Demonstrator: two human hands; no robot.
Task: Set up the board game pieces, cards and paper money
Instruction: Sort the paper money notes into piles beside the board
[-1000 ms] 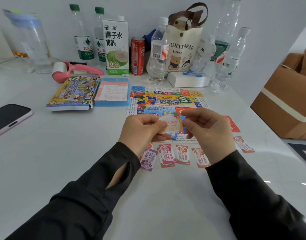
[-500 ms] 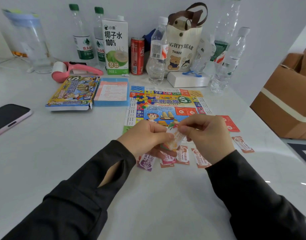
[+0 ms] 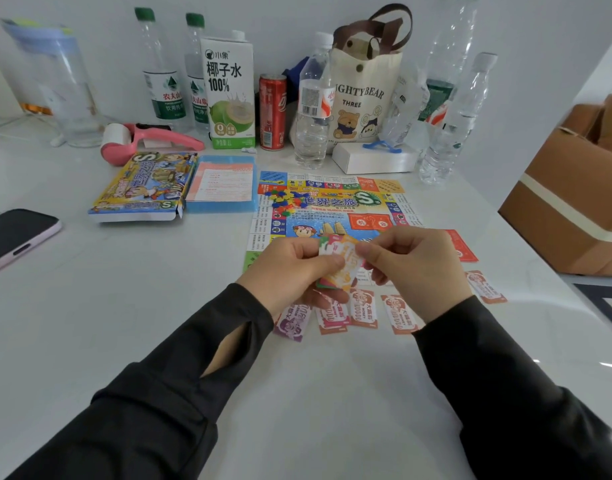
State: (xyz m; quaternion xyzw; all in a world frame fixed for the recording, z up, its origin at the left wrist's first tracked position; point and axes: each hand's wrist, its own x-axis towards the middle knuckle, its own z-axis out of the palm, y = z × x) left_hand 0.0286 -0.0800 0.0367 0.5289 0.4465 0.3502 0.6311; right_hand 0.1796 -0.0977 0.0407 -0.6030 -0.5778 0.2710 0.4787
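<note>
Both hands share a small stack of paper money above the game board's near edge — left hand grip curled round it, right hand pinching the top note — over the white surface.

Both hands meet mid-frame, fingers curled.
L hand on forearm from 7 o'clock, R hand from 5; both in black sleeves, thumbs on top, pinching the same paper money stack btwn them.
</note>
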